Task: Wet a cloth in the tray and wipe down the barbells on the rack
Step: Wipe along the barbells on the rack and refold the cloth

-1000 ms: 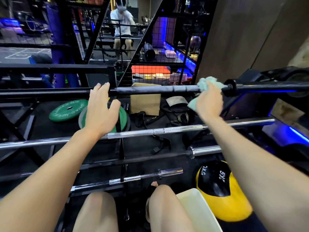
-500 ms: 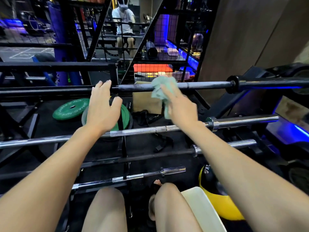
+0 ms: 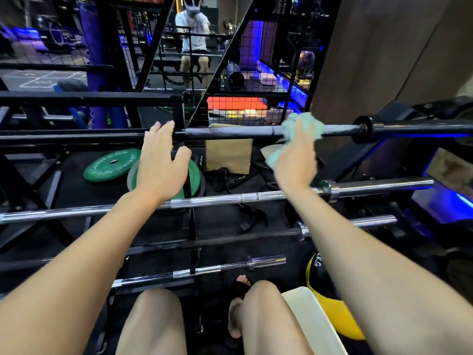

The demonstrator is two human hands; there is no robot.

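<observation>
A black barbell (image 3: 230, 132) lies across the top of the rack. My right hand (image 3: 297, 160) grips a pale green cloth (image 3: 302, 126) wrapped over this bar, just left of its black collar. My left hand (image 3: 158, 162) rests on the same bar further left, fingers straight over it and thumb spread. Below lie a chrome barbell (image 3: 217, 201), a dark barbell (image 3: 230, 239) and a short chrome barbell (image 3: 204, 271). A white tray (image 3: 312, 321) stands by my right knee, its inside hidden.
Green weight plates (image 3: 110, 165) lie on the floor behind the rack beside a brown box (image 3: 227, 156) and black straps. A yellow and black medicine ball (image 3: 330, 303) sits right of the tray. Black mesh frames stand behind, and a person sits far back.
My right hand slid the cloth left along the top bar to its middle, then back right toward the collar. My left hand has stayed on the bar.
</observation>
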